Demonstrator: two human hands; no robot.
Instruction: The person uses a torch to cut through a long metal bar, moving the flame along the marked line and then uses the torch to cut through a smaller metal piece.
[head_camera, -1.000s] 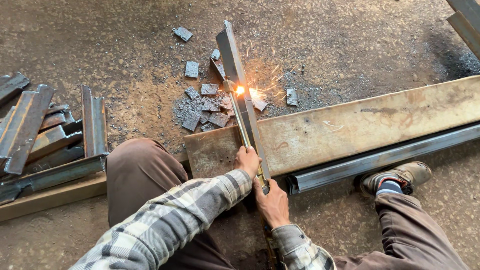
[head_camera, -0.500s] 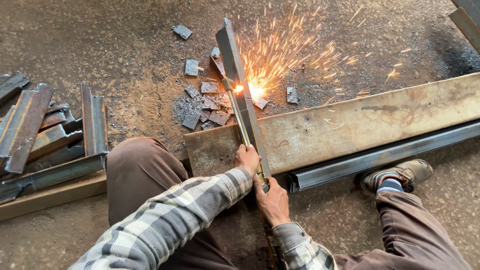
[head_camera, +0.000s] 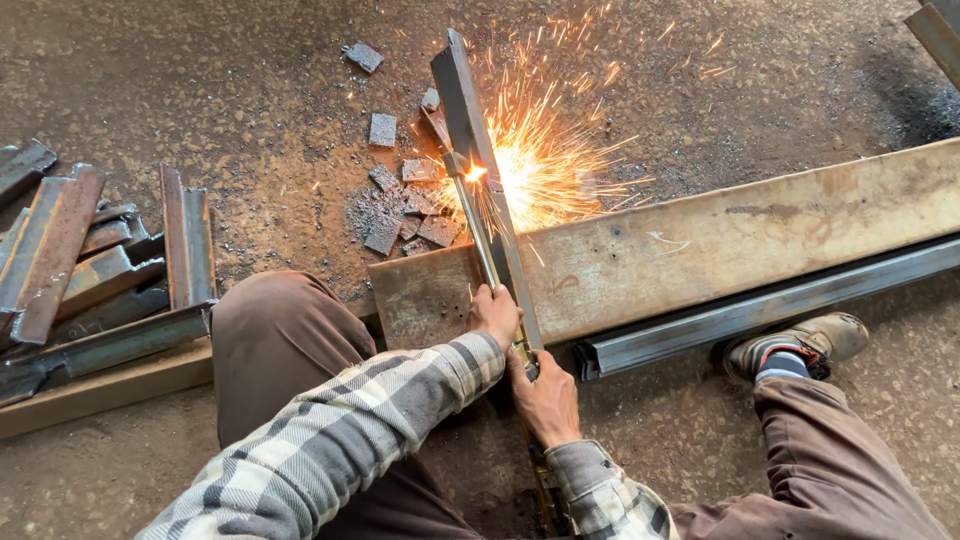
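Both hands, left hand (head_camera: 494, 315) and right hand (head_camera: 545, 395), are gripping closed around a cutting torch (head_camera: 487, 250), showering sparks off a rigid, evidently heavy steel bar (head_camera: 470, 110).

The floor (head_camera: 700, 60) is rough, dark concrete, gritty and soot-stained. A long rusty steel plate (head_camera: 720, 245) lies across it from the centre to the right edge, with a grey steel channel (head_camera: 760, 310) lying just beside its near edge. Beyond the plate's left end, small cut squares of metal (head_camera: 405, 205) are scattered on blackened grit, 1 piece (head_camera: 363, 56) well apart from the others. At left, a pile of short steel offcuts (head_camera: 90, 265) rests on the floor, near a flat bar (head_camera: 100, 390).
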